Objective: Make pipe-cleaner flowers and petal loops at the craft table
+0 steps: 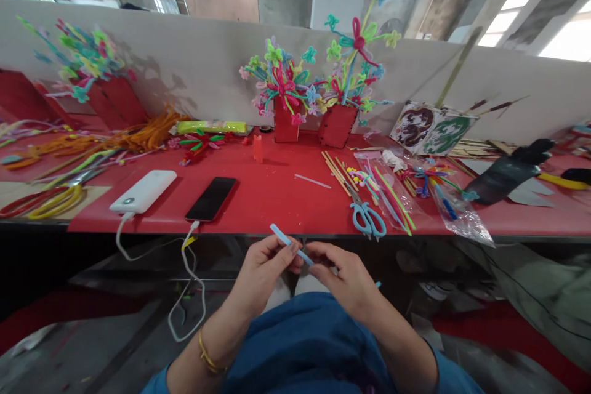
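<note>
Just off the table's front edge, above my lap, both hands hold a light blue pipe cleaner (280,235). My left hand (264,268) pinches it between thumb and fingers, and a short end sticks up past the fingertips. The fingers of my right hand (347,277) close on the lower part, close to the left fingertips. A small light blue tip shows beyond my right wrist; whether it belongs to the same piece is hidden. The nearest tools and materials are blue-handled scissors (368,220) and a bundle of pipe cleaners (394,197) in clear plastic.
On the red table (258,209) lie a phone (211,199) and a white power bank (144,191), their cable hanging off the edge. Red boxes (338,126) of pipe-cleaner flowers stand behind. Large scissors (58,200) lie left; a black hand-shaped object (505,175) lies right.
</note>
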{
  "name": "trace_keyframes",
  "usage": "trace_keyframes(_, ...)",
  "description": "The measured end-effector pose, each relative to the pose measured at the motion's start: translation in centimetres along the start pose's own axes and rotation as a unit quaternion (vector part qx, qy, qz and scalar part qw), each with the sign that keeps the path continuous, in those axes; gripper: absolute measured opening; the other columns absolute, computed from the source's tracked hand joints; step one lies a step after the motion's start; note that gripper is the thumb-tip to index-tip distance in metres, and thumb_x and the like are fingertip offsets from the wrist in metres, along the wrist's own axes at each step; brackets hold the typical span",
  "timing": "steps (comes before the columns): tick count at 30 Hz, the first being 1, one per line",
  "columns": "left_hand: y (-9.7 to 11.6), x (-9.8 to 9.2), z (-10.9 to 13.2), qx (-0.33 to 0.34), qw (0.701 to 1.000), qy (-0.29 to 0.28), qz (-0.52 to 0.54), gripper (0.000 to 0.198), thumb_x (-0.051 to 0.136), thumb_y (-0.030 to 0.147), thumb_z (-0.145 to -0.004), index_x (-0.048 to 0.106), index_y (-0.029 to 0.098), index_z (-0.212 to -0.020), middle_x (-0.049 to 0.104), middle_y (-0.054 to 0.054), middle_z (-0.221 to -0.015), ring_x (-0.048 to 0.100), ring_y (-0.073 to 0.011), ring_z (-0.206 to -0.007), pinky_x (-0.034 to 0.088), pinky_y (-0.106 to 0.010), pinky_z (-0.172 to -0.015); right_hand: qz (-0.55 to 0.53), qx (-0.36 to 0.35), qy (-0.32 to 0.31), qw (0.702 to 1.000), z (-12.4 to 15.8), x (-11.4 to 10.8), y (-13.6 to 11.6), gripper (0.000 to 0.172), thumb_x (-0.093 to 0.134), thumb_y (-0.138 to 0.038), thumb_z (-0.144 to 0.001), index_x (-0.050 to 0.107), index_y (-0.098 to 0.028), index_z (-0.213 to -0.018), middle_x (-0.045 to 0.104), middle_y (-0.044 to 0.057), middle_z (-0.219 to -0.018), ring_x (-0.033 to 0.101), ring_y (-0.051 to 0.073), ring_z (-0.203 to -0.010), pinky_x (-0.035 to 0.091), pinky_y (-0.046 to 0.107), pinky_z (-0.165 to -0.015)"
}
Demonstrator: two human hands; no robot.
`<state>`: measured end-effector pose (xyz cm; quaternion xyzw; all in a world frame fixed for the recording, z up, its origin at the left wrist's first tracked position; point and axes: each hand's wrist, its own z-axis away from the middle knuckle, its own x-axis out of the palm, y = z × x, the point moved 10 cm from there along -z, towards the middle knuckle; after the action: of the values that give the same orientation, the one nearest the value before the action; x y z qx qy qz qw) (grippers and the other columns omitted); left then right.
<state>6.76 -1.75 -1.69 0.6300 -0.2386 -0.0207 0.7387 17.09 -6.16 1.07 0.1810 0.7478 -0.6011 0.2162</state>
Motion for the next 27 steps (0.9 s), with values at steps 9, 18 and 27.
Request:
trace_keyframes(9,7.8,-6.1,1.3,0.255,0.926,0.188,-0.207,0.014,0.053,0.026,-0.075,0.06,0.017,-0.066,0.061,-0.002,-0.076,0.056,-0.0127,-0.067,0.045,-0.026,-0.063,0.095,0.024,0.006,0.995,-0.3,-1.3,1.4,0.016,0.045,-0.021,-0.078,0.061,-0.019,-0.075,0.06,-0.001,-0.062,0.053,0.01,-0.058,0.036,0.019,-0.055)
trace_keyframes(18,7.6,4.6,3.1,0.371,0.594,-0.09,-0.708,0.024,0.045,0.014,-0.079,0.057,0.025,-0.098,0.064,-0.001,-0.092,0.046,-0.0222,-0.104,0.031,-0.039,-0.084,0.147,-0.021,-0.023,0.989,-0.5,-1.0,-0.2,0.015,0.045,-0.02,-0.079,0.06,-0.02,-0.079,0.061,0.0,-0.074,0.054,0.011,-0.07,0.038,0.021,-0.063)
trace_keyframes(27,8.1,3.4,1.9,0.35,0.622,-0.071,-0.697,0.019,0.042,0.015,-0.081,0.056,0.018,-0.092,0.066,-0.001,-0.079,0.058,-0.0152,-0.074,0.032,-0.036,-0.078,0.242,-0.057,-0.06,0.967,-1.0,-1.2,-0.4,0.017,0.046,-0.025,-0.08,0.061,-0.02,-0.086,0.061,0.003,-0.077,0.054,0.015,-0.075,0.04,0.024,-0.067)
